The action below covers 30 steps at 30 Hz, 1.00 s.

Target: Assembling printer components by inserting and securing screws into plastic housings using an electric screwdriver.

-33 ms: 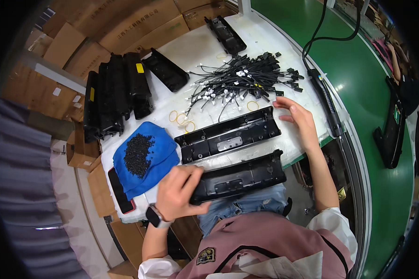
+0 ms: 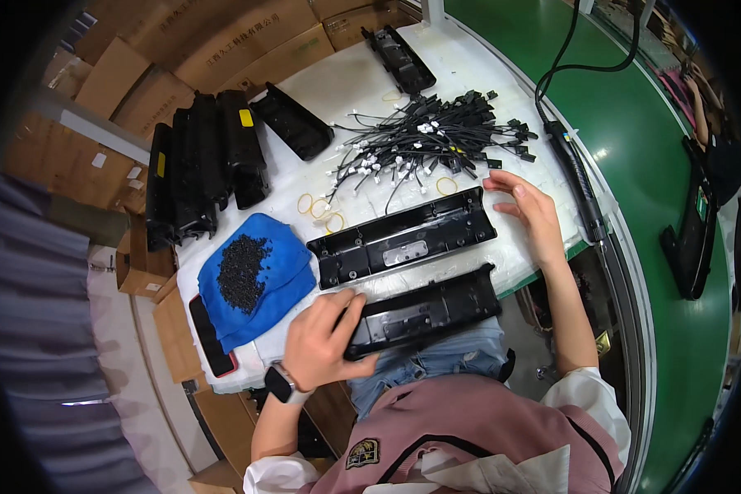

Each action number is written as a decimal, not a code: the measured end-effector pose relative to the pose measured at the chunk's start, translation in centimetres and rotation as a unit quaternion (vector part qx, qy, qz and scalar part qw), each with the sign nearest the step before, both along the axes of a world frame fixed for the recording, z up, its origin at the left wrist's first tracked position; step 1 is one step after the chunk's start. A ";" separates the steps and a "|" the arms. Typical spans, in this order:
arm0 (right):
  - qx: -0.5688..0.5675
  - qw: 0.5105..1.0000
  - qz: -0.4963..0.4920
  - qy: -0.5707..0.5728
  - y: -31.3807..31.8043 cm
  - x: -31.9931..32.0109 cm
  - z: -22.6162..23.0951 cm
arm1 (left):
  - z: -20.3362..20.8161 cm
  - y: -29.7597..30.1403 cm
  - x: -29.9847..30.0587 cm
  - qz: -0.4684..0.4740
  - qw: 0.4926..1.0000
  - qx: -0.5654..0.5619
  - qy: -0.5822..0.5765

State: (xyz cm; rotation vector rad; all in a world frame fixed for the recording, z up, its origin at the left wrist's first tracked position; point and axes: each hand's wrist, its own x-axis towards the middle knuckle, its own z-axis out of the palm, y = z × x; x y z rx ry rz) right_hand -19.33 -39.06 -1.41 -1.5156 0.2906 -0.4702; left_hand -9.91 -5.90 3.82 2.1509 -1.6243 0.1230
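My left hand (image 2: 323, 339) grips the left end of a long black plastic housing half (image 2: 424, 314), thumb below and fingers over its upper edge. Its hollow, ribbed inside faces up, and it hangs over the near table edge above my lap. Just beyond it a second black housing half (image 2: 407, 249) lies hollow side up on the table, with a pale metal-looking plate inside. My right hand (image 2: 528, 206) is open beside the right end of this second half, fingers spread and curved, holding nothing.
A blue cloth (image 2: 298, 284) bears a heap of small black screws (image 2: 243, 276); a phone (image 2: 212, 337) lies beside it. Behind are a cable pile (image 2: 436, 136), rubber bands, and more black housings (image 2: 206, 165). A corded black electric screwdriver (image 2: 579, 181) lies at the right, near a green conveyor (image 2: 634, 329).
My left hand and the held housing half have shifted very slightly, the housing's right end moving a little left. My right hand stays almost where it was.
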 end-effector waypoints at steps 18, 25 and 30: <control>-0.585 0.645 -0.273 0.409 -7.9 -0.9 2.9 | -0.5 4.5 4.4 0.419 0.895 -0.091 -0.122; -0.496 0.731 -0.229 0.409 -11.1 -0.7 2.9 | -2.2 8.3 6.8 0.528 0.847 0.049 -0.034; -0.360 0.876 -0.224 0.231 -11.4 -2.4 3.6 | -2.6 8.2 7.5 0.523 0.851 -0.018 -0.043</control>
